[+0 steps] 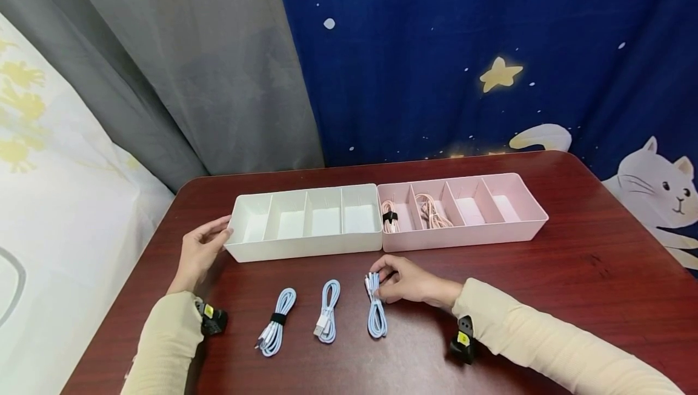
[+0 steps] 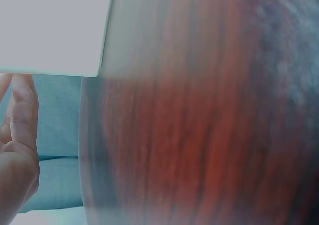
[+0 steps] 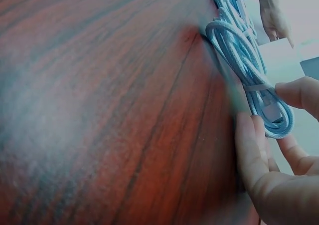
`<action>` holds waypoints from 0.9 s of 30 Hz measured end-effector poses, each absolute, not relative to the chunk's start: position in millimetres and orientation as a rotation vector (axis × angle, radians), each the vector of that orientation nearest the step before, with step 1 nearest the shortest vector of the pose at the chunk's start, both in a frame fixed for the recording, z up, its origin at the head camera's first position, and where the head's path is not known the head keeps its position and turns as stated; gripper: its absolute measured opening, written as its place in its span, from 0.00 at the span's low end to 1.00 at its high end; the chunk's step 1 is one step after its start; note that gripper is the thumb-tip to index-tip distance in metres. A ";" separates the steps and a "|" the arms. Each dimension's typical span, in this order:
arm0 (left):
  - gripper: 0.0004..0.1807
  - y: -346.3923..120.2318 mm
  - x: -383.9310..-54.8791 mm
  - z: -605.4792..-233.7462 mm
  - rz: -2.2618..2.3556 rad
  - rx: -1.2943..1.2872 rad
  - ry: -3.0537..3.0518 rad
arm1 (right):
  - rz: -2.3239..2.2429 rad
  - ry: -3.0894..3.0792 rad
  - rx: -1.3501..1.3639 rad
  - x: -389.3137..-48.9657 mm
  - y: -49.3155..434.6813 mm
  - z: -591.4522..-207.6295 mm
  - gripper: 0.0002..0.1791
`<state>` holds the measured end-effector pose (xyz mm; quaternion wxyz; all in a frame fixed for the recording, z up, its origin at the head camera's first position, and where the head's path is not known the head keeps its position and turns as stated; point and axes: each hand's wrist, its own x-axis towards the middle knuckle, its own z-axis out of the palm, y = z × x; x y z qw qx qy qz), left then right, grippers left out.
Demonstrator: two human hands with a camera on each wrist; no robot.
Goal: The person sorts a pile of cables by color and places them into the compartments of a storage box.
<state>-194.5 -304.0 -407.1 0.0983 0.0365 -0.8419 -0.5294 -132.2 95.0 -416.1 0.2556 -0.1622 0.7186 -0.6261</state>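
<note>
At the left end of a white divided organizer box (image 1: 305, 246), my left hand (image 1: 200, 251) touches the end wall with fairly straight fingers. The left wrist view shows those fingers against the box from outside. My right hand (image 1: 411, 283) pinches a coiled light-blue cable (image 1: 377, 320) near its upper end, between thumb and fingers. A pale tie round this coil (image 3: 249, 75) shows in the right wrist view. Left of it lie a blue cable with a white plug (image 1: 328, 307) and a blue cable with a black strap (image 1: 279, 322).
A pink divided organizer box (image 1: 463, 235) stands end to end with the white one. Its leftmost compartment holds a pink cable with a black strap (image 1: 389, 216); the one beside it holds another pink cable (image 1: 432, 213). Curtains hang behind the dark red wooden table (image 1: 589, 298).
</note>
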 end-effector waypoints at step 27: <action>0.23 -302.9 -194.8 -407.2 -1.568 0.112 -2.479 | -1.804 1.879 -0.435 -130.6 94.3 -412.4 0.21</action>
